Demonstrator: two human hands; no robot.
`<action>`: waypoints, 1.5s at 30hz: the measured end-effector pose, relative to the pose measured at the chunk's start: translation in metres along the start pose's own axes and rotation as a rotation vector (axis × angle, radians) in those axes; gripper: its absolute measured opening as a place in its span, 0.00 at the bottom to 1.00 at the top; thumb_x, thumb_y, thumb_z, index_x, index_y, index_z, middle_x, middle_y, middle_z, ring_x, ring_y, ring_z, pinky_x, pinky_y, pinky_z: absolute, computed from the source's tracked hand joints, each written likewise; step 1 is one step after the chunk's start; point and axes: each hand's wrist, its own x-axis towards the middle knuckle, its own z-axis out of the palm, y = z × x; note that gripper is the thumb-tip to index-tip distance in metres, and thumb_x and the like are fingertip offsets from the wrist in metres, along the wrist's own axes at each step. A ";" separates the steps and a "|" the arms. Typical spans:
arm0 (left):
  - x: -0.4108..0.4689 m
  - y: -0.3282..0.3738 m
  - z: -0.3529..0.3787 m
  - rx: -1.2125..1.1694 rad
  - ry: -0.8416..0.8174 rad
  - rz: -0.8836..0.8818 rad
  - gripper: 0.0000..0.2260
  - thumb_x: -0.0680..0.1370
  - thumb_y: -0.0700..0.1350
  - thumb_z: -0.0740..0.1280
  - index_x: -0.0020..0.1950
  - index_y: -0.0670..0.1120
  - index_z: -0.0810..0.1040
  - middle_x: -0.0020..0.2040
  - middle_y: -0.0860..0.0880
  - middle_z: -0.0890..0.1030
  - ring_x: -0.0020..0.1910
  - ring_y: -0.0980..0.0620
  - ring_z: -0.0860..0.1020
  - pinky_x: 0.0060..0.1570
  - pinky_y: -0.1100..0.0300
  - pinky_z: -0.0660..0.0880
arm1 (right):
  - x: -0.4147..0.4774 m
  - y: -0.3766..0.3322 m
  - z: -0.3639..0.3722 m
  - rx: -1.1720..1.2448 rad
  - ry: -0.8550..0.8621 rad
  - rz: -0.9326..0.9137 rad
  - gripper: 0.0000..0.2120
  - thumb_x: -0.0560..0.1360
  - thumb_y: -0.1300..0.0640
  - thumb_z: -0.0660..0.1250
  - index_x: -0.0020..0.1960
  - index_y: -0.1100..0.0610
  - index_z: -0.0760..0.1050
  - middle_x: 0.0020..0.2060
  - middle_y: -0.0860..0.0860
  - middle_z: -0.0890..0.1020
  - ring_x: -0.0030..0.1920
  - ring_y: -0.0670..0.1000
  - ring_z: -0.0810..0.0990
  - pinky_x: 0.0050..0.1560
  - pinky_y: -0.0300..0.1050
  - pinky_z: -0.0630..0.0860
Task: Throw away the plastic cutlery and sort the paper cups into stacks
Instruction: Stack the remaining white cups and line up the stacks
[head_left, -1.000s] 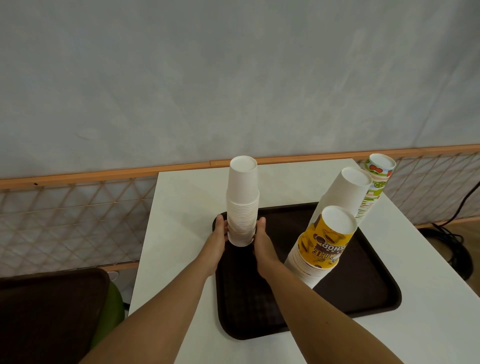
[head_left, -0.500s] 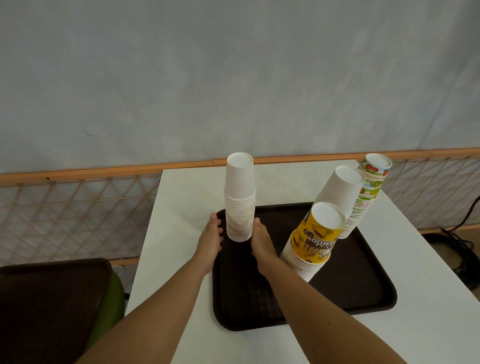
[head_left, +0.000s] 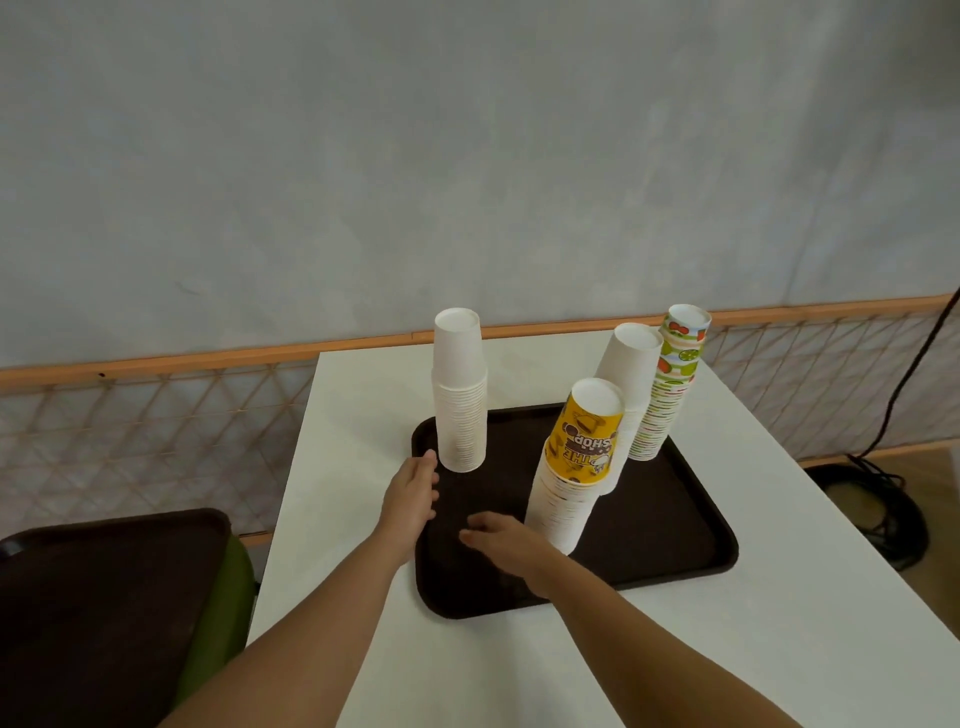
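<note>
My right hand (head_left: 498, 540) is loose and empty over the tray (head_left: 675, 525), near-left. My left hand (head_left: 410, 493) is flat and empty, fingertips by the plain white stack (head_left: 460, 405) far-left, can't tell if touching. Mid-tray, the yellow-topped stack (head_left: 576, 467) hides part of the taller white stack (head_left: 626, 358). The fruit-print stack (head_left: 672, 384) is far-right.

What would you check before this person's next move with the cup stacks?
1. Hands free: ok; left hand and right hand are open, holding nothing.
2. White stack upright on the tray: ok.
3. Left hand apart from white stack: cannot tell.
4. Yellow-topped stack straight: cannot tell; it looks tilted, perhaps the wide lens.
5. Fruit-patterned stack on the tray: ok.
6. Cutlery gone: cannot tell; none in view.
</note>
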 end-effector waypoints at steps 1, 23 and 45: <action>-0.005 -0.002 0.001 0.008 -0.008 0.000 0.11 0.81 0.53 0.54 0.56 0.48 0.71 0.54 0.47 0.75 0.52 0.49 0.74 0.51 0.56 0.72 | -0.007 0.003 0.000 -0.042 0.002 0.004 0.23 0.79 0.49 0.60 0.73 0.51 0.63 0.70 0.52 0.68 0.67 0.52 0.70 0.67 0.45 0.66; -0.079 -0.016 0.056 0.050 -0.255 -0.211 0.22 0.81 0.54 0.54 0.74 0.48 0.62 0.71 0.45 0.68 0.68 0.45 0.69 0.68 0.49 0.67 | -0.072 0.061 -0.077 0.302 0.350 0.135 0.24 0.82 0.47 0.52 0.74 0.57 0.59 0.69 0.58 0.69 0.68 0.58 0.69 0.68 0.54 0.67; -0.031 -0.025 0.127 -0.256 -0.084 -0.322 0.29 0.78 0.64 0.48 0.76 0.51 0.58 0.74 0.49 0.65 0.72 0.48 0.65 0.71 0.48 0.59 | 0.011 0.082 -0.105 0.597 -0.112 -0.050 0.39 0.73 0.30 0.51 0.77 0.50 0.51 0.76 0.54 0.58 0.75 0.57 0.59 0.74 0.54 0.59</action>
